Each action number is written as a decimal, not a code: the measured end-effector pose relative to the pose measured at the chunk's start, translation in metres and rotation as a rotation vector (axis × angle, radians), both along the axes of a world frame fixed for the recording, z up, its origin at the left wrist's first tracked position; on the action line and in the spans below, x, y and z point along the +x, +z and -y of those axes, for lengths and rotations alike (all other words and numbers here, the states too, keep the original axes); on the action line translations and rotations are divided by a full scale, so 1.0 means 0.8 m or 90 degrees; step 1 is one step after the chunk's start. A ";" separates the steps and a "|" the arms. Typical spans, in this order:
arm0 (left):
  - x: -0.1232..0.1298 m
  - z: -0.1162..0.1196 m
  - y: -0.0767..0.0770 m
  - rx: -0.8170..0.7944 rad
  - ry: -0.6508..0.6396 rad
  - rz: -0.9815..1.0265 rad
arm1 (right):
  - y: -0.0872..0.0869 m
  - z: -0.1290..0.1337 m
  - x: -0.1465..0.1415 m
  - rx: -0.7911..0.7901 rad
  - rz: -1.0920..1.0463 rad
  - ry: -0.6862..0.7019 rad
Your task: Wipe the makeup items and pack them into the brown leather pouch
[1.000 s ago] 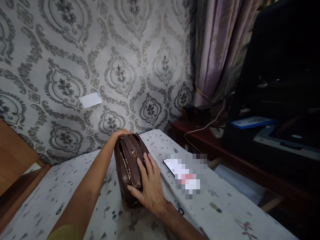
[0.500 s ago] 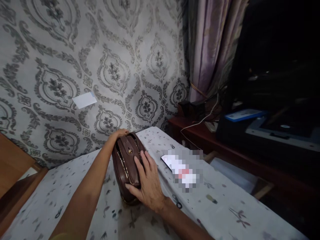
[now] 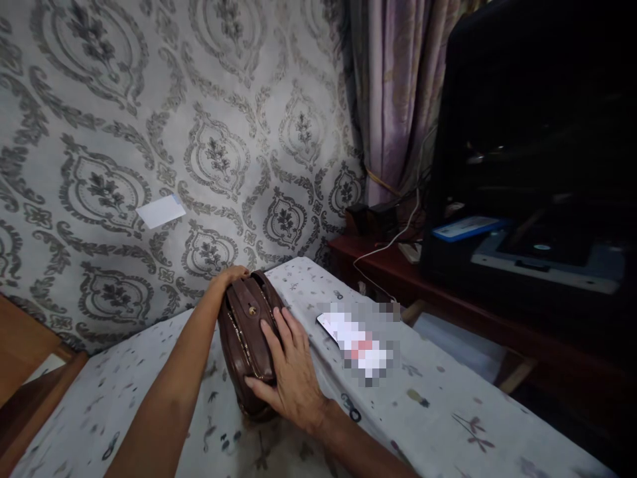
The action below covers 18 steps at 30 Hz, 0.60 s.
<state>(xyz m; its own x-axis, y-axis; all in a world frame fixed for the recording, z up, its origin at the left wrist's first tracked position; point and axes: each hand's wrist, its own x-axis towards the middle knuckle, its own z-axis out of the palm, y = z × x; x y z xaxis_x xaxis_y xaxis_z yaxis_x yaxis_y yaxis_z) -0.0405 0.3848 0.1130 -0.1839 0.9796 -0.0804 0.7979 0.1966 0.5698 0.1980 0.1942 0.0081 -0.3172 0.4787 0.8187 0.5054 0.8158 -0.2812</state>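
A dark brown leather handbag (image 3: 249,345) stands on the patterned sheet, with gold zips along its top and a round gold stud on the middle strap. My left hand (image 3: 233,273) reaches to the bag's far end and is wrapped over it; most of its fingers are hidden there. Spread over the near right side is my right hand (image 3: 293,372), its fingers stretched across the top and its thumb on the near end. To the right of the bag lies a phone (image 3: 331,325) with a lit screen, partly pixelated.
The sheet (image 3: 438,425) covers the surface under the bag. A patterned wall (image 3: 269,133) rises behind, with a white card (image 3: 162,211) on it. At right, a large dark screen (image 3: 527,146) stands on a red-brown cabinet (image 3: 343,249), near a white cable (image 3: 383,245). Wooden furniture (image 3: 30,345) is at left.
The view has shifted slightly, so the scene sits a little further left and lower. Both hands keep about the same places on the handbag.
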 end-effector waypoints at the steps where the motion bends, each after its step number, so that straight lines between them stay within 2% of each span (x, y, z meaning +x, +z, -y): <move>1: -0.001 -0.002 -0.001 -0.016 -0.010 -0.018 | 0.000 0.000 0.000 -0.003 0.000 0.001; 7: -0.009 -0.006 -0.003 -0.051 -0.080 -0.094 | 0.001 0.000 0.000 0.000 -0.009 0.011; 18: -0.029 0.011 -0.005 0.079 -0.132 -0.062 | -0.003 -0.002 -0.001 -0.002 -0.011 0.023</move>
